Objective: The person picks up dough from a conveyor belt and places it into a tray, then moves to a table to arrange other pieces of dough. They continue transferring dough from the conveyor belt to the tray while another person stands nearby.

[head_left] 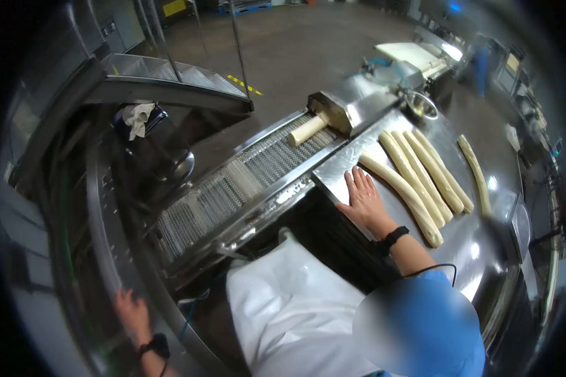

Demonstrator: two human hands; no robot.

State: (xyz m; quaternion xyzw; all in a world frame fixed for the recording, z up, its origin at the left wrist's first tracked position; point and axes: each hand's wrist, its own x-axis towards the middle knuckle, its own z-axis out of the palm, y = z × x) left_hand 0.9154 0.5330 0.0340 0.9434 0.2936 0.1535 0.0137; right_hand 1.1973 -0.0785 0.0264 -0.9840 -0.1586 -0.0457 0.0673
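Note:
Several long dough rolls [415, 169] lie side by side on the steel table [393, 242]. My right hand [365, 200] is spread on the table beside the end of the nearest roll, with nothing in it. A shorter dough piece [307, 131] rests on the wire mesh conveyor [239, 182], at the mouth of a steel housing [352, 100]. Over at the lower left, my left hand [132, 312] is off the table near a dark curved rail [107, 251], its fingers apart and holding nothing.
A separate thin dough roll [475, 173] lies toward the table's far right edge. A metal bowl [422, 105] stands at the table's back. Metal steps [170, 68] with railings are at upper left, and a cloth [137, 119] hangs over a dark container [157, 147].

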